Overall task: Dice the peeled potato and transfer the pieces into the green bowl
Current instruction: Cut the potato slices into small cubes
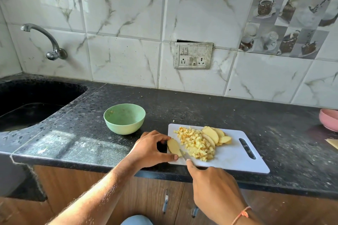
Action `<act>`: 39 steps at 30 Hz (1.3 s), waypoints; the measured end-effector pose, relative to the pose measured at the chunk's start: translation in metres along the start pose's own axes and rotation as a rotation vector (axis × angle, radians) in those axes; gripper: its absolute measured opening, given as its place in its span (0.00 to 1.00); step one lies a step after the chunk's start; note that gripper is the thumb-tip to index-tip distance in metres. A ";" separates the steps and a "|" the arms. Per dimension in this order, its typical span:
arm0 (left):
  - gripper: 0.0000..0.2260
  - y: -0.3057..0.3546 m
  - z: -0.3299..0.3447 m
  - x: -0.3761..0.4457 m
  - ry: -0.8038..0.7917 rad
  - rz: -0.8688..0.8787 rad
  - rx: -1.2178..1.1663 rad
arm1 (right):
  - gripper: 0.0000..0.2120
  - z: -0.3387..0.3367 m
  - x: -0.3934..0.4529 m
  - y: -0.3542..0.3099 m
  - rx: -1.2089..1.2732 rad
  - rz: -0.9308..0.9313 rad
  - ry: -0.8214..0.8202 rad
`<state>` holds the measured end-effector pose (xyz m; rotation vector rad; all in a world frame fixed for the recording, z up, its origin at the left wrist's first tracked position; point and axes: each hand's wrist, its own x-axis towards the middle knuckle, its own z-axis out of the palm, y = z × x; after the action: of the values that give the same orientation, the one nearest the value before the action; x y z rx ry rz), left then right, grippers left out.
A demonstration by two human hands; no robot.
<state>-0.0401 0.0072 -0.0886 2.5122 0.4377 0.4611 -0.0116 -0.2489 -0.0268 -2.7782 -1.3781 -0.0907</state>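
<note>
A white cutting board (236,159) lies on the black counter. On its left end my left hand (151,149) pins a flat potato slice (173,147) between thumb and fingers. My right hand (214,186) grips a knife (183,155) whose blade tip rests against that slice. A heap of small diced potato pieces (196,144) covers the board's middle, with a few uncut slices (214,134) leaning behind it. The green bowl (124,118) stands on the counter to the left of the board and looks nearly empty.
A black sink (31,104) with a metal tap (47,42) sits at the far left. A pink bowl (330,119) stands at the right edge. A switch panel (193,55) is on the tiled wall. Wooden cabinet doors lie below the counter edge.
</note>
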 end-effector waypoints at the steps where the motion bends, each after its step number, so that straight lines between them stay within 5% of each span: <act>1: 0.39 0.000 0.000 0.000 0.001 -0.002 -0.003 | 0.30 -0.001 -0.005 0.001 -0.002 0.003 -0.004; 11: 0.41 -0.004 0.002 -0.004 0.046 0.046 -0.031 | 0.28 -0.005 -0.010 0.007 0.085 0.059 0.131; 17: 0.31 -0.005 -0.001 -0.004 0.068 0.038 -0.059 | 0.25 -0.001 0.026 -0.003 0.115 0.029 0.190; 29: 0.31 -0.004 -0.001 -0.003 0.059 0.055 -0.065 | 0.29 0.006 0.057 -0.021 -0.005 0.021 0.081; 39: 0.31 -0.001 -0.004 -0.004 0.055 0.030 -0.082 | 0.30 -0.001 -0.003 -0.001 0.004 -0.048 -0.007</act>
<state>-0.0450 0.0081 -0.0869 2.4343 0.3945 0.5498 -0.0144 -0.2507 -0.0264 -2.7459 -1.4446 -0.0799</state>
